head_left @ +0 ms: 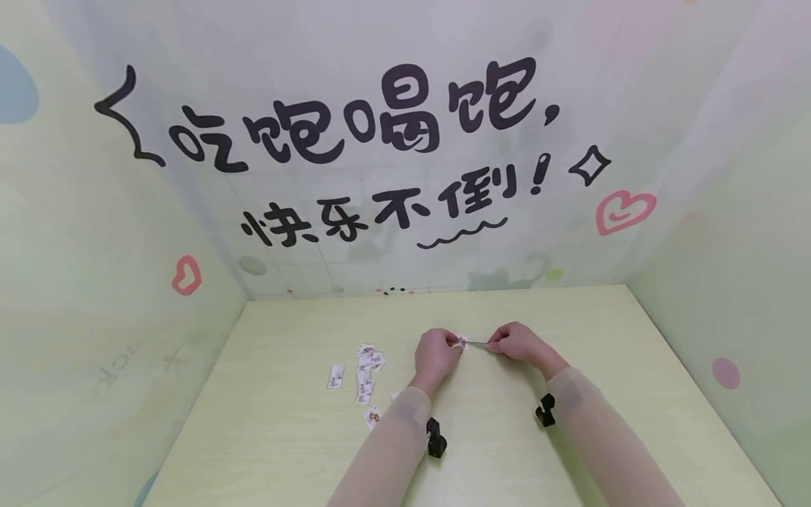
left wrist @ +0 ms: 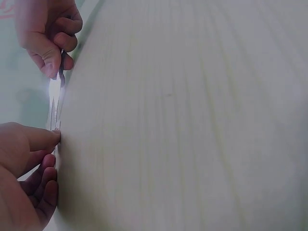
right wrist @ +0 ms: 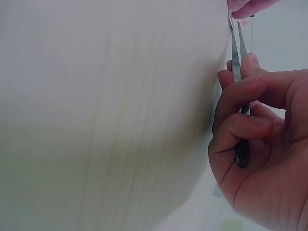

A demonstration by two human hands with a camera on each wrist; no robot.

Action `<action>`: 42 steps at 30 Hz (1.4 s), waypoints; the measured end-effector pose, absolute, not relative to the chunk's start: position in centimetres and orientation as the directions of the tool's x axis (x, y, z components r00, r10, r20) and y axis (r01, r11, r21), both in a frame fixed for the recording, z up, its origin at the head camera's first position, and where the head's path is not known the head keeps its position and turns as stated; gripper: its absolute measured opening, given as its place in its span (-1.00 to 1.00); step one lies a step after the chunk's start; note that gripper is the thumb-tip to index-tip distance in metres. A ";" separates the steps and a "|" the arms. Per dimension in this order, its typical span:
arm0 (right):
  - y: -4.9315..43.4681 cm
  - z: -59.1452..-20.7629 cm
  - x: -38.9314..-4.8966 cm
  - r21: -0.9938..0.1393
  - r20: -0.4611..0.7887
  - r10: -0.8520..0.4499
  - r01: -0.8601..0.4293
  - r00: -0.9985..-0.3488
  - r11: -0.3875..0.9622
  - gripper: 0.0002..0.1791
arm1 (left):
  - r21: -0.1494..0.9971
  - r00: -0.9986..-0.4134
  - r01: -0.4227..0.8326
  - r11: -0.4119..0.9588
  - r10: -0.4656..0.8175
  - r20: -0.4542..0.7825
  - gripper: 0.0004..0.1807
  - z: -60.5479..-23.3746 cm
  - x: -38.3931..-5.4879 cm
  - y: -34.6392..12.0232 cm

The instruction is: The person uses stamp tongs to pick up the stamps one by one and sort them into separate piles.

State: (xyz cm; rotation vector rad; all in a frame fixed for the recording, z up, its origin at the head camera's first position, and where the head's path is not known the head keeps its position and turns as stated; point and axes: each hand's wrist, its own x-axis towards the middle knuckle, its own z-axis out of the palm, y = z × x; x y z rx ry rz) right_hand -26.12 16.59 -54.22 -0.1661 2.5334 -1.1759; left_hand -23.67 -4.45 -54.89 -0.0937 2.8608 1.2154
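Note:
My left hand (head_left: 437, 358) pinches a small printed paper piece (head_left: 464, 338) between thumb and fingers, low over the table. My right hand (head_left: 516, 343) grips a pair of scissors (right wrist: 236, 55), with its fingers curled round the dark handles. In the right wrist view the two metal blades stand slightly apart and point toward the left hand. The scissors' tips overlap the paper in the head view. Much of the paper is hidden behind the left fingers.
Several small printed paper pieces (head_left: 365, 377) lie in an overlapping row left of the hands. A single piece (head_left: 336, 377) lies farther left, and another piece (head_left: 372, 417) is nearer the left sleeve. The pale wooden table (head_left: 285, 451) meets printed walls at the back and sides.

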 end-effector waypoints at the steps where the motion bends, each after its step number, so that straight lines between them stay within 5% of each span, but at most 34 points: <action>1: 16.6 -54.3 -26.1 -0.758 -0.257 -0.247 0.036 -0.934 0.651 -0.88 | 0.717 -0.998 -0.066 0.694 -0.043 -0.050 -0.89 -54.9 -23.7 -4.5; 22: 18.4 -54.8 -25.5 -0.798 -0.243 -0.302 0.013 -0.922 0.602 -0.74 | 0.702 -0.999 -0.050 0.711 -0.041 -0.029 -0.89 -55.4 -23.8 -4.8; 42: 19.6 -55.2 -24.2 -0.863 -0.280 -0.230 0.139 -0.932 0.486 -0.65 | 0.787 -0.999 -0.043 0.615 -0.020 -0.039 -0.81 -55.0 -24.0 -5.3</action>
